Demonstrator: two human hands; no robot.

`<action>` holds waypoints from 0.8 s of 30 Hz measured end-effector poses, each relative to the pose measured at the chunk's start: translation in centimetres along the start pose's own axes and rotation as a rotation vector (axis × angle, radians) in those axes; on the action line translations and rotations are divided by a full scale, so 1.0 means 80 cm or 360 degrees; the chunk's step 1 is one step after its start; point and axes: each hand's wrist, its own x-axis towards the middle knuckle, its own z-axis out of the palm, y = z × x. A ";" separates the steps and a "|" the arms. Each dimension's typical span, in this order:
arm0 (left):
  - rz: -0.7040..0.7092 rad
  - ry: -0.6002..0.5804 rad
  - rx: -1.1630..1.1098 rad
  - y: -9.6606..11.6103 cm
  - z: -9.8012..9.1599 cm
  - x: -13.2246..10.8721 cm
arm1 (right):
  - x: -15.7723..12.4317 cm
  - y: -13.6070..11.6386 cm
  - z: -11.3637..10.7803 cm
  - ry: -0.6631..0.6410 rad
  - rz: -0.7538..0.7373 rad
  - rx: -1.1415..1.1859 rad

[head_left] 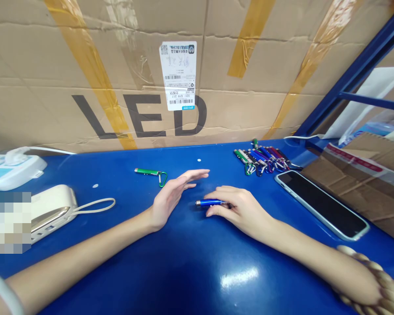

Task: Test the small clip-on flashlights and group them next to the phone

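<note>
Blue keychain flashlight point(207, 202): held in the right hand, over the blue workbench point(184, 275) near the middle of the view; only its metal-tipped front end shows past the fingers, and whether it touches the bench cannot be told.
Long axis: runs almost level across the view, with the tip pointing left toward the left palm and the rear end buried in the grip.
Right hand point(241, 210): clenched around the barrel, fingers and thumb closing on it; the hold seems to leave the front end free and exposed.
Left hand point(174, 199): open and empty, fingers stretched out, held on edge just left of the grip; it stands near the tip without touching it.
Left of the grip: a green keychain flashlight point(147, 171) lies flat past the left fingertips, its green carabiner point(163, 178) at the end nearer the hands.
Right of the grip: a heap of multicoloured keychain flashlights point(259, 159) lies farther off, with a smartphone point(321, 204) face up nearer the bench edge.
Far left of the grip: a cream power bank point(52, 212) with a looped cord point(98, 203).
Behind the grip: a taped cardboard carton point(138, 116) printed LED stands against the bench.
</note>
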 end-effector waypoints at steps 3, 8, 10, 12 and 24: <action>0.0012 0.0000 -0.0002 -0.001 0.000 0.000 | 0.000 -0.001 0.000 0.0022 0.0000 -0.0015; 0.0015 -0.0001 0.0009 -0.001 0.000 0.001 | 0.000 -0.001 0.000 0.0043 0.0118 -0.0029; 0.0022 -0.0006 0.0011 -0.001 0.000 0.001 | 0.001 0.000 0.000 0.0029 0.0151 -0.0036; 0.0029 -0.0015 0.0012 -0.001 -0.001 0.001 | 0.000 0.002 0.000 0.0023 0.0154 -0.0038; 0.0025 -0.0050 0.0020 -0.002 -0.002 0.001 | -0.002 0.005 -0.001 0.0052 0.0196 -0.0007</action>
